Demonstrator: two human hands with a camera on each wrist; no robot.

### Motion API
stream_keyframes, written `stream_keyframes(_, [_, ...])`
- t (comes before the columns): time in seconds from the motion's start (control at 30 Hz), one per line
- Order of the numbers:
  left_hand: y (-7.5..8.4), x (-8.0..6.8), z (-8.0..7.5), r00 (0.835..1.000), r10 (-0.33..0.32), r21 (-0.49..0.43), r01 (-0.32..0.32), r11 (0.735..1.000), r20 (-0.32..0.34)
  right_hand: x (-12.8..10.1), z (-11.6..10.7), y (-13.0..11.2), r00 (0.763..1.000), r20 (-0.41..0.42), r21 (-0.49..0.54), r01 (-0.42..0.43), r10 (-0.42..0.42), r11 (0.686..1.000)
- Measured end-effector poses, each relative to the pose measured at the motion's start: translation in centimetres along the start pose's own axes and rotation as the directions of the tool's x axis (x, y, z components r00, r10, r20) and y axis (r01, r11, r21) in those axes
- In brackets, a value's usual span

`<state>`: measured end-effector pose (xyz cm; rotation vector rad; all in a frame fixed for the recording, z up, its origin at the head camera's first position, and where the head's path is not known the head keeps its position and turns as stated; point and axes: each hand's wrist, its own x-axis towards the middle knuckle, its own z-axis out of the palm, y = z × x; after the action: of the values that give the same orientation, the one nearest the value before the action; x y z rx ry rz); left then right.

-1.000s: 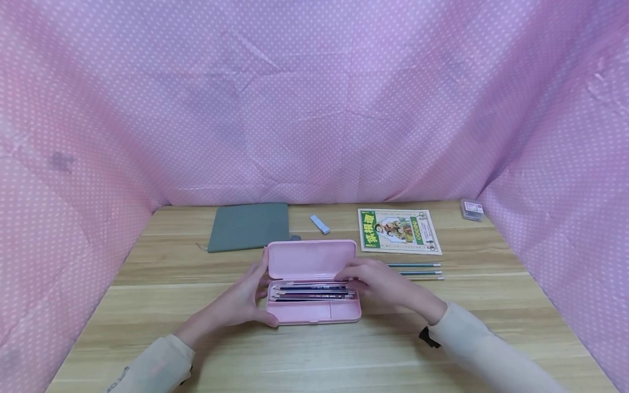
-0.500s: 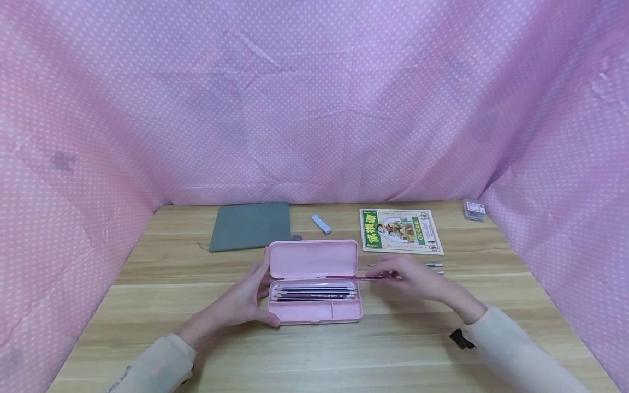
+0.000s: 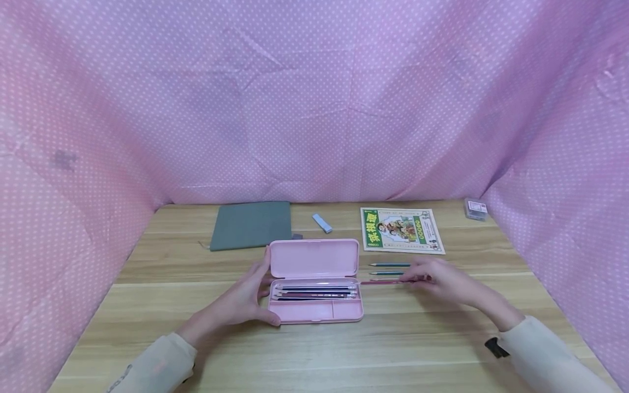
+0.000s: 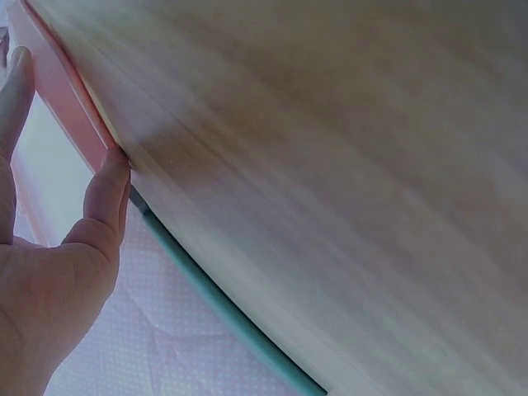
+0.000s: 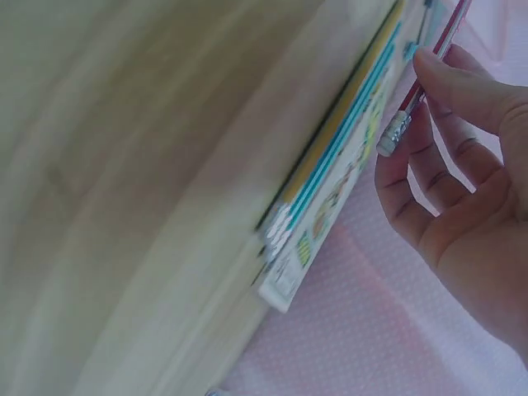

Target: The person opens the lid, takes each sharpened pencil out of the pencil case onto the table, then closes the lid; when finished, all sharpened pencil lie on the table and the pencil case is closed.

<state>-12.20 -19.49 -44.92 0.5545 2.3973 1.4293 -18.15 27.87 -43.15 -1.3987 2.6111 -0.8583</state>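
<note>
My left hand (image 3: 242,295) holds the left end of an open pink pencil case (image 3: 300,312), thumb at its front corner and index finger up along the lid's edge. Several pencils (image 3: 314,295) lie in the case's long rear compartment. To the right, my right hand (image 3: 437,281) pinches a red pencil (image 3: 380,282) between thumb and fingers, its tip pointing left toward the case. The right wrist view shows the pencil's metal band and eraser (image 5: 394,134) sticking out below the thumb. Beside that hand, green pencils (image 3: 390,265) and a yellow one (image 5: 318,148) lie on the table, partly covered by it in the head view.
Behind the case lie a dark green notebook (image 3: 251,225) and a small pale blue stick-shaped item (image 3: 321,222). An illustrated booklet (image 3: 403,231) lies behind the loose pencils. A small clear box (image 3: 475,209) stands at the far right corner. Pink dotted cloth (image 3: 314,109) surrounds the wooden table.
My right hand has taken the red pencil out of the case and carried it right, over beside the loose pencils. The left hand stays at the case's left end.
</note>
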Motion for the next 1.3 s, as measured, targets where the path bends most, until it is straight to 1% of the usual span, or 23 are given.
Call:
stream_keyframes(0.07, [0.0, 0.0, 0.0, 1.0, 0.007, -0.001, -0.007, 1.0, -0.003, -0.6, 0.0, 0.2, 1.0, -0.018, -0.055, -0.001, 0.0, 0.998])
stream_keyframes(0.2, [0.0, 0.1, 0.0, 1.0, 0.017, -0.005, -0.017, 1.0, -0.011, -1.5, 0.2, 0.8, 0.999, -0.041, -0.123, -0.018, 0.013, 0.992])
stream_keyframes(0.47, [0.0, 0.1, 0.1, 1.0, 0.018, 0.0, -0.018, 1.0, -0.014, -2.7, 0.4, 1.9, 0.998, -0.064, -0.193, -0.028, 0.016, 0.981])
stream_keyframes(0.6, [0.0, 0.1, 0.1, 1.0, 0.012, 0.012, -0.012, 1.0, -0.016, -3.1, 0.4, 2.2, 0.998, -0.068, -0.212, -0.025, 0.011, 0.977])
stream_keyframes(0.77, [0.0, 0.2, 0.1, 1.0, -0.021, 0.011, 0.021, 1.0, -0.013, -3.2, 0.4, 2.4, 0.997, -0.072, -0.236, -0.014, -0.003, 0.972])
stream_keyframes(1.1, [-0.1, 0.2, 0.1, 0.999, -0.035, 0.014, 0.035, 0.999, -0.012, -3.2, 0.4, 2.4, 0.997, -0.064, -0.253, -0.048, 0.033, 0.966])
stream_keyframes(1.3, [-0.2, 0.2, 0.1, 0.999, -0.034, 0.011, 0.034, 0.999, -0.01, -3.4, 0.3, 2.4, 0.997, -0.068, -0.253, -0.038, 0.022, 0.967])
